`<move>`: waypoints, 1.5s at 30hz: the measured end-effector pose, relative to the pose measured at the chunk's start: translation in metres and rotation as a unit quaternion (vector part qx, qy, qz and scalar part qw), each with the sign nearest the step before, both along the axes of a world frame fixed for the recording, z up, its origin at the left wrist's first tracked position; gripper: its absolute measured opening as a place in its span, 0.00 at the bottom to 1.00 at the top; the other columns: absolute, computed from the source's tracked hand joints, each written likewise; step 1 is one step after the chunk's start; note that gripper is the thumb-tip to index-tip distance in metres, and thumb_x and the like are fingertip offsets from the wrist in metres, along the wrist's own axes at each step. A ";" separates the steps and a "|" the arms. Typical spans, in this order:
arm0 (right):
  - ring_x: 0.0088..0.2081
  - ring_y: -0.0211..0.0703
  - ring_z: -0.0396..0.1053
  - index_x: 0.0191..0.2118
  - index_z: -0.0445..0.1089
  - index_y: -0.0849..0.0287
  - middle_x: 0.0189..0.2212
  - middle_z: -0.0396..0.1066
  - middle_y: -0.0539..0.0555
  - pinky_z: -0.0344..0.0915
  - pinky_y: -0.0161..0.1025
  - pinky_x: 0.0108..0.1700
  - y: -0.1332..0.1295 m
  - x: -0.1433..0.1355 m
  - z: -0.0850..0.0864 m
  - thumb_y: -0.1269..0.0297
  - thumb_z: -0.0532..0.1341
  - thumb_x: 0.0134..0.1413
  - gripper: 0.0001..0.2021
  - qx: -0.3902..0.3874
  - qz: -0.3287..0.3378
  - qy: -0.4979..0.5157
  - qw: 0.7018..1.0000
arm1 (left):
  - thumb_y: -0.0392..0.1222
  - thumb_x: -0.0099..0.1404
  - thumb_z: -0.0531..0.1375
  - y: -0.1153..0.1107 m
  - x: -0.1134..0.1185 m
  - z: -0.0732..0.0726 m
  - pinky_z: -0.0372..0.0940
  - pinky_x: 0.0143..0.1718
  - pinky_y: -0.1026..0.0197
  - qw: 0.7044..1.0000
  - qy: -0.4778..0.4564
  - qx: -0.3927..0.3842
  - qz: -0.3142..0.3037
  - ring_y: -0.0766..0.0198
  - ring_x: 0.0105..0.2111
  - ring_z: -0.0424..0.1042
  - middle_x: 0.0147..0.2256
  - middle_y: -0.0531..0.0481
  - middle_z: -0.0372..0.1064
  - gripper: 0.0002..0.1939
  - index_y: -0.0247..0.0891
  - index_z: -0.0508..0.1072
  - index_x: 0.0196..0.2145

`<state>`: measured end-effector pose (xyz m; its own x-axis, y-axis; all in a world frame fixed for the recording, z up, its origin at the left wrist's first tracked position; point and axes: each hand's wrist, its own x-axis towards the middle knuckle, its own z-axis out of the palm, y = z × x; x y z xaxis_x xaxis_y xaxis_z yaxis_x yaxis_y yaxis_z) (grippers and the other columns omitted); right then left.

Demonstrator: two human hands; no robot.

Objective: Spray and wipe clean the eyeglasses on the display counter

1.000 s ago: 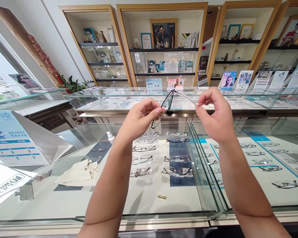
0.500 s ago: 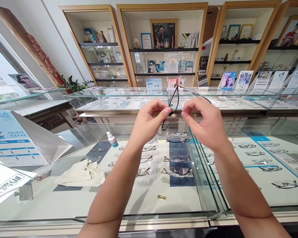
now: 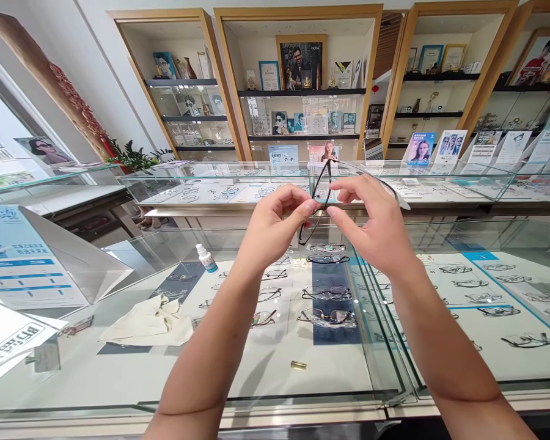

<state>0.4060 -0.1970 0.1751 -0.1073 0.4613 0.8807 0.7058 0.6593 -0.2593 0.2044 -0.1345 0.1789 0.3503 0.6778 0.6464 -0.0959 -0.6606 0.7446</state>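
Glasses [image 3: 321, 176] were held above the display case [image 3: 201, 382] — the left hand [image 3: 275, 223] pinched the rim between thumb and fingers, while the right hand [image 3: 373, 223] held its thumb and forefinger parted beside it, contact unclear. A bottle [image 3: 206, 258] and cloth [image 3: 149, 322] sat toward the case's left side.

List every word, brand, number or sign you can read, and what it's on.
"HOYA": framed poster, centre back.
Tent card, left: print too blurred.
White sheet, lower left: large slanted characters, cut off, unreadable.
White bottle: label too small.
Upright cards at the back: print too small.
Red-shirt poster, upper right: unreadable.
Held spectacles: no lettering I can make out.
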 end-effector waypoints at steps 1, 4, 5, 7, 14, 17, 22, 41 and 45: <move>0.49 0.54 0.77 0.58 0.74 0.47 0.48 0.78 0.54 0.74 0.56 0.57 0.000 0.000 0.000 0.65 0.63 0.69 0.14 0.000 0.000 -0.006 1.000 | 0.56 0.67 0.74 0.000 0.000 0.000 0.75 0.35 0.62 1.000 -0.001 -0.001 -0.003 0.66 0.32 0.74 0.34 0.49 0.75 0.17 0.41 0.78 0.35; 0.55 0.57 0.77 0.62 0.73 0.44 0.55 0.78 0.55 0.74 0.60 0.61 0.000 -0.001 0.000 0.63 0.63 0.70 0.18 -0.001 0.000 -0.020 1.000 | 0.57 0.66 0.75 -0.001 0.001 0.001 0.77 0.36 0.61 1.000 -0.005 -0.004 -0.008 0.65 0.33 0.75 0.34 0.49 0.76 0.18 0.41 0.79 0.35; 0.57 0.58 0.77 0.63 0.73 0.44 0.57 0.77 0.56 0.74 0.61 0.62 0.000 -0.001 0.000 0.63 0.63 0.71 0.18 -0.001 0.000 -0.024 1.000 | 0.58 0.66 0.75 -0.002 0.001 0.001 0.77 0.36 0.61 1.000 -0.006 -0.005 -0.009 0.65 0.33 0.75 0.35 0.49 0.77 0.18 0.41 0.79 0.35; 0.63 0.60 0.75 0.64 0.73 0.44 0.61 0.76 0.56 0.72 0.63 0.66 0.001 -0.001 0.000 0.63 0.63 0.71 0.19 0.003 -0.004 -0.030 1.000 | 0.58 0.66 0.75 -0.003 0.001 0.001 0.78 0.37 0.61 1.000 -0.011 -0.011 -0.010 0.64 0.35 0.77 0.35 0.48 0.78 0.19 0.41 0.79 0.36; 0.76 0.66 0.61 0.67 0.71 0.44 0.74 0.66 0.57 0.62 0.72 0.74 0.003 0.000 -0.003 0.61 0.63 0.71 0.22 -0.012 -0.038 -0.046 0.998 | 0.57 0.66 0.75 -0.003 0.002 0.000 0.78 0.37 0.61 0.999 -0.027 -0.038 -0.005 0.63 0.37 0.78 0.38 0.46 0.80 0.18 0.40 0.78 0.36; 0.77 0.66 0.60 0.67 0.71 0.45 0.75 0.66 0.58 0.60 0.72 0.75 0.002 0.000 -0.002 0.59 0.63 0.71 0.22 -0.022 -0.043 -0.046 0.998 | 0.57 0.66 0.75 -0.003 0.002 -0.001 0.78 0.37 0.61 0.999 -0.031 -0.042 0.002 0.63 0.38 0.78 0.38 0.46 0.80 0.19 0.40 0.78 0.37; 0.78 0.66 0.60 0.67 0.71 0.44 0.76 0.64 0.57 0.59 0.72 0.77 0.000 -0.001 -0.001 0.58 0.63 0.71 0.22 -0.036 -0.039 -0.043 0.998 | 0.59 0.66 0.75 -0.005 0.006 -0.002 0.79 0.38 0.61 0.998 -0.038 -0.052 0.002 0.62 0.39 0.79 0.39 0.46 0.81 0.20 0.40 0.78 0.37; 0.71 0.65 0.68 0.56 0.77 0.48 0.72 0.71 0.58 0.64 0.73 0.71 0.002 0.002 -0.004 0.58 0.63 0.71 0.12 -0.064 -0.064 0.014 0.996 | 0.61 0.69 0.72 0.017 -0.005 -0.004 0.81 0.41 0.60 0.982 -0.130 0.010 0.136 0.59 0.47 0.81 0.45 0.45 0.81 0.19 0.43 0.75 0.39; 0.68 0.66 0.71 0.54 0.78 0.50 0.69 0.73 0.60 0.68 0.71 0.67 0.002 0.001 -0.005 0.58 0.64 0.71 0.11 -0.105 -0.085 0.012 0.991 | 0.62 0.70 0.71 0.022 -0.008 -0.004 0.81 0.41 0.60 0.974 -0.157 0.019 0.162 0.59 0.47 0.80 0.47 0.45 0.80 0.20 0.44 0.73 0.40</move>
